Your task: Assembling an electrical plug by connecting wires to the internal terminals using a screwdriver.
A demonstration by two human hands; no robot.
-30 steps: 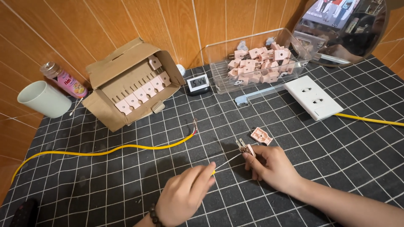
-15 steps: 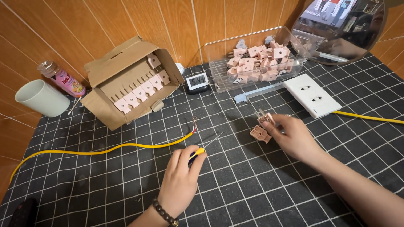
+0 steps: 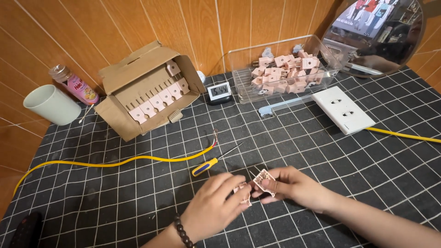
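Near the table's front edge my left hand [image 3: 215,204] and my right hand [image 3: 290,185] meet over a small pink plug that is split in two halves. The right hand pinches one pink plug half [image 3: 263,180], its inner side with metal parts facing up. Fingers of the left hand pinch the other pink plug half [image 3: 243,190]. Just beyond the hands a screwdriver with a yellow and blue handle [image 3: 205,166] lies loose on the mat. A yellow cable [image 3: 115,162] runs from the left, its bare wire end [image 3: 215,135] close to the screwdriver's tip.
A cardboard box [image 3: 147,92] of pink plugs stands at the back left, a clear tray [image 3: 285,69] with more plugs at the back right. A white double socket [image 3: 342,109], small digital clock [image 3: 218,92], white cup [image 3: 51,104], bottle [image 3: 73,85] and round mirror [image 3: 381,32] line the back.
My left hand has let go of the screwdriver, which now lies on the mat. Both hands have come together near the front, each holding a plug half.
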